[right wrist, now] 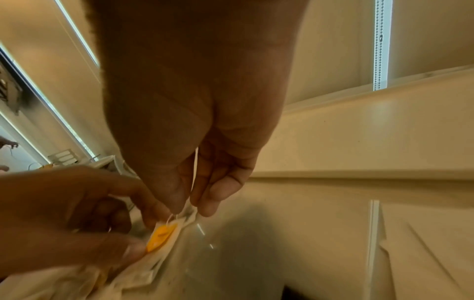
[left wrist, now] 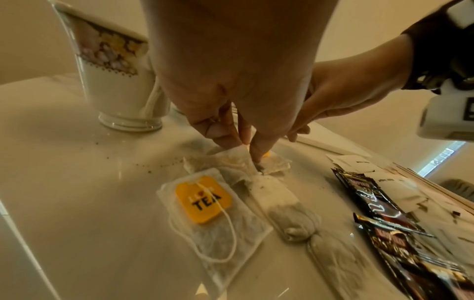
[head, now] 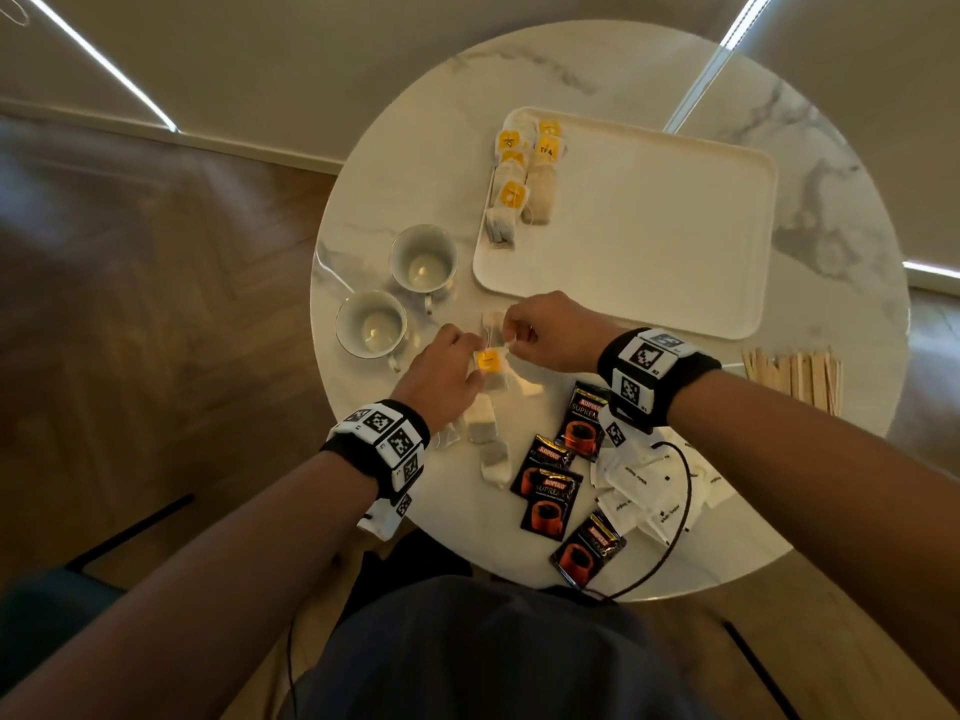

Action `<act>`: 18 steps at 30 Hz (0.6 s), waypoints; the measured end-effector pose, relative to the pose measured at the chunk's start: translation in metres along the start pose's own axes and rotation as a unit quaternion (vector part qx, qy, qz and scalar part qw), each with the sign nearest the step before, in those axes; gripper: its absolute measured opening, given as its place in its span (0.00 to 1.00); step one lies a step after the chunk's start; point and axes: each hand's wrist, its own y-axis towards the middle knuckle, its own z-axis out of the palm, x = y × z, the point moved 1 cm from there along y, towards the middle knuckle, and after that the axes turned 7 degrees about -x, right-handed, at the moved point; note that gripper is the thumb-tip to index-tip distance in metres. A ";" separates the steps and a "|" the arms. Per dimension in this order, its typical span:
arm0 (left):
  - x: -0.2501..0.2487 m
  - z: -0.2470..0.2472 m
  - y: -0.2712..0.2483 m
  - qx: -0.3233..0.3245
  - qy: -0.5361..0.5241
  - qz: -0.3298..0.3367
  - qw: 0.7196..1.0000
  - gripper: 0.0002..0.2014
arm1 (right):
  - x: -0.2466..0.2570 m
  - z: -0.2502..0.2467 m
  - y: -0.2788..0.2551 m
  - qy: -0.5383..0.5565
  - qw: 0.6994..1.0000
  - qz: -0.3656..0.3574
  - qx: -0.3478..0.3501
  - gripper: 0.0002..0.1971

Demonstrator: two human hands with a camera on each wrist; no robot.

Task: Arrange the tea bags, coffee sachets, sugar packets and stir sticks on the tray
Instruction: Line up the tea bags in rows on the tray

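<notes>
Between my hands near the table's middle lies a tea bag [head: 493,379] with a yellow tag [right wrist: 161,235]. My left hand [head: 475,350] pinches the bag's paper [left wrist: 271,164] against the table with thumb and forefinger. My right hand [head: 511,337] pinches its white string [right wrist: 195,168] just above the tag. Several tea bags [head: 519,184] lie at the left end of the white tray [head: 649,226]. A few loose tea bags [head: 480,426] lie under my left wrist, one showing a TEA tag [left wrist: 205,199]. Coffee sachets [head: 550,491], sugar packets [head: 644,485] and stir sticks [head: 795,374] lie off the tray.
Two white cups [head: 423,259] [head: 371,324] stand on the round marble table, left of my hands. A black cable [head: 685,491] runs over the sugar packets to the near table edge. Most of the tray's surface is bare.
</notes>
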 end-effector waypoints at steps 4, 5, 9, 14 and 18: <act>-0.004 0.000 0.000 -0.004 0.004 -0.017 1.000 0.17 | 0.001 0.011 -0.005 -0.003 1.000 -0.003 0.011 0.10; -0.004 0.000 0.001 -0.002 0.003 -0.023 1.000 0.17 | 0.001 0.012 -0.005 0.004 1.000 0.001 0.013 0.11; -0.006 -0.001 0.002 0.007 0.002 -0.028 1.000 0.11 | -0.002 0.017 -0.003 0.021 0.999 0.018 0.019 0.15; -0.007 0.000 0.002 0.003 0.002 -0.027 1.000 0.11 | -0.002 0.019 -0.003 0.029 0.999 0.017 0.013 0.18; -0.010 0.004 0.004 0.006 0.012 -0.044 0.999 0.19 | -0.005 0.021 -0.002 0.028 0.999 0.012 0.012 0.18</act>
